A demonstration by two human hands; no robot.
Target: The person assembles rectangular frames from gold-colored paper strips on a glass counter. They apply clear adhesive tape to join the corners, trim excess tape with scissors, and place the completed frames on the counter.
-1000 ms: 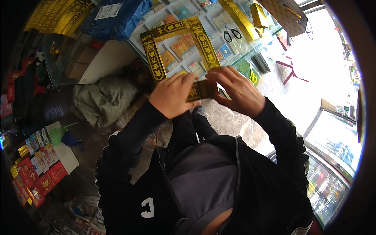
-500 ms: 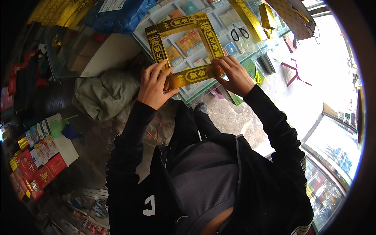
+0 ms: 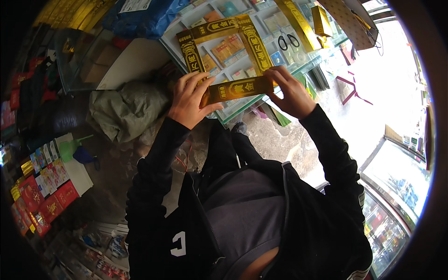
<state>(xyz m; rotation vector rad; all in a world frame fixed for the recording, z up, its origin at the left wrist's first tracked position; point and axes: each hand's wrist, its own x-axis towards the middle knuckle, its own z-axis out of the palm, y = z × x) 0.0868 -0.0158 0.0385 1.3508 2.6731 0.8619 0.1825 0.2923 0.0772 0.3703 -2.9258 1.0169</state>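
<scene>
A gold-and-black printed paper strip, folded into a four-sided frame (image 3: 190, 52), lies on the glass display counter (image 3: 235, 112). Its near side is tilted up toward me. My left hand (image 3: 190, 101) grips the near left corner, fingers on top and thumb along the front. At the near right corner, my right hand (image 3: 292, 93) pinches the strip between thumb and fingers. Through the open middle of the frame, small boxes show under the glass. Black-handled scissors (image 3: 287, 42) rest on the counter to the right of the frame.
A long gold strip (image 3: 298, 24) and a folded gold piece (image 3: 321, 22) lie at the far right, beside a brown patterned bag (image 3: 347, 21). A blue plastic bag (image 3: 140, 21) sits far left. Below it are a grey-green sack (image 3: 128, 112) and red packets (image 3: 59, 203).
Both hands have shifted slightly to the right, carrying the near side of the frame along. The rest of the frame has slid a little the same way.
</scene>
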